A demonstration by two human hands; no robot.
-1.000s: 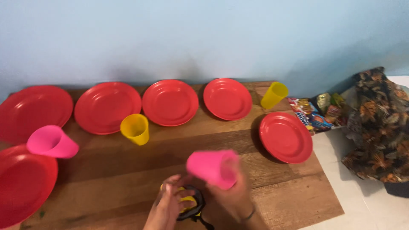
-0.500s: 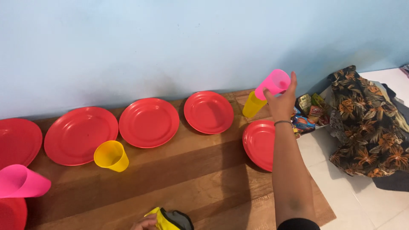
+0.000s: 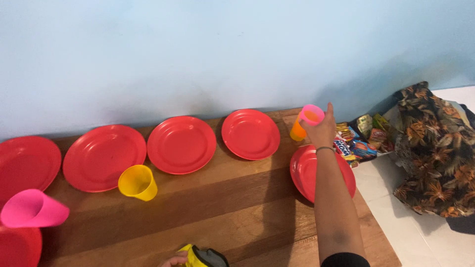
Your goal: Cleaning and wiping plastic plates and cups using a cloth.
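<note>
Right hand point(image 3: 321, 131) is reaching to the far right corner of the bench point(image 3: 232, 207), fingers wrapped around a pink cup point(image 3: 311, 114) that is sitting nested in the yellow cup point(image 3: 297, 131) there, just behind the right-most red plate point(image 3: 303, 170). Nesting looks about done, but the grip is not let go. Left hand point(image 3: 174, 260) is showing only at the bottom edge in front of that plate's row, fingers touching a yellow and grey pouch point(image 3: 204, 257); cannot tell if pinching or resting. Left of the plate: three more red plates along the wall, one open yellow cup point(image 3: 138, 182) in front of them, another pink cup point(image 3: 32, 209) lying on its side at far left. Those two cups are looking unstacked, so roughly half remaining, judging by layout. Snack packets point(image 3: 361, 141) and patterned cloth point(image 3: 435, 148) are lying right of the plate, off the bench.
</note>
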